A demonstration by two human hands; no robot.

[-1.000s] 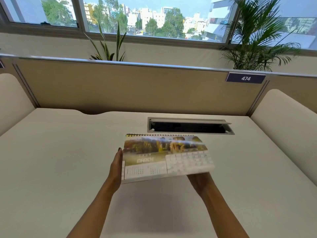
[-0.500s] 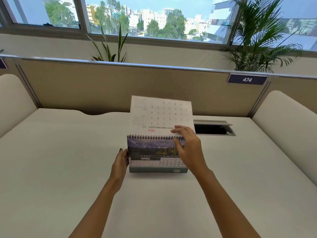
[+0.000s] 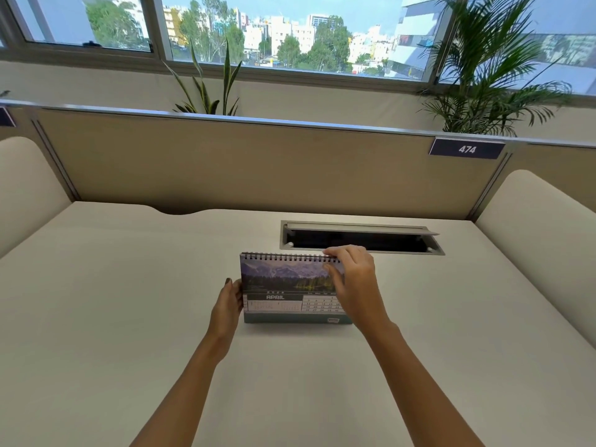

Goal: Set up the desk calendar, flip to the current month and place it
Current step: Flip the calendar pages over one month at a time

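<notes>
The spiral-bound desk calendar [image 3: 283, 287] stands upright on the white desk [image 3: 129, 317], its APRIL page with a mountain photo facing me. My left hand [image 3: 227, 306] holds the calendar's left edge, thumb at the front. My right hand [image 3: 353, 282] rests over the top right corner, fingertips on the spiral binding, and it covers the right part of the date grid.
An open cable tray slot [image 3: 361, 238] lies in the desk just behind the calendar. A beige partition [image 3: 258, 162] with a "474" label [image 3: 466, 149] closes the back. Padded side panels flank the desk. Two plants stand behind the partition under the windows.
The MARCH page was lifted and swung over the spiral to the back. The calendar now stands on the desk showing APRIL, with my right hand down on the binding.
</notes>
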